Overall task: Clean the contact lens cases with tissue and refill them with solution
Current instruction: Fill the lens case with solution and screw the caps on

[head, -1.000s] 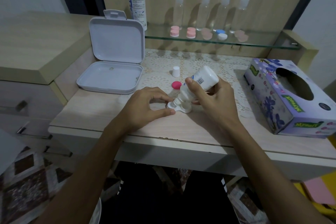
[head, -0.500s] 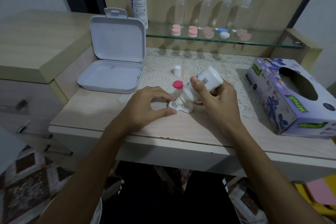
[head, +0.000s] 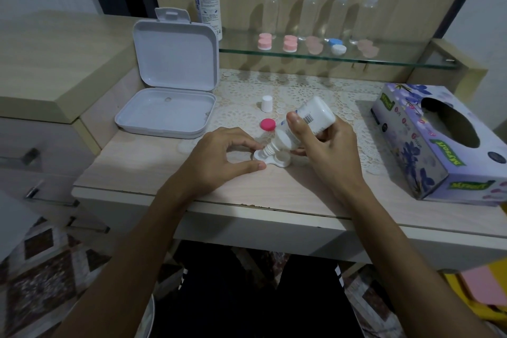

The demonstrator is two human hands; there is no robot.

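1. Head view: your right hand still grips the tilted solution bottle, nozzle over the lens case on the desk.
2. Your left hand pinches the case; little has changed, so refilling continues.

From my feed I see two bare forearms with no sleeves reaching into view, so whatever is worn on top ends above the elbows or out of frame. The left hand and right hand carry no rings, watch or bracelet that I can make out, and the nails are short. Below, the lap is covered in black trousers or shorts, with small white markings at each side, near the outer seams.
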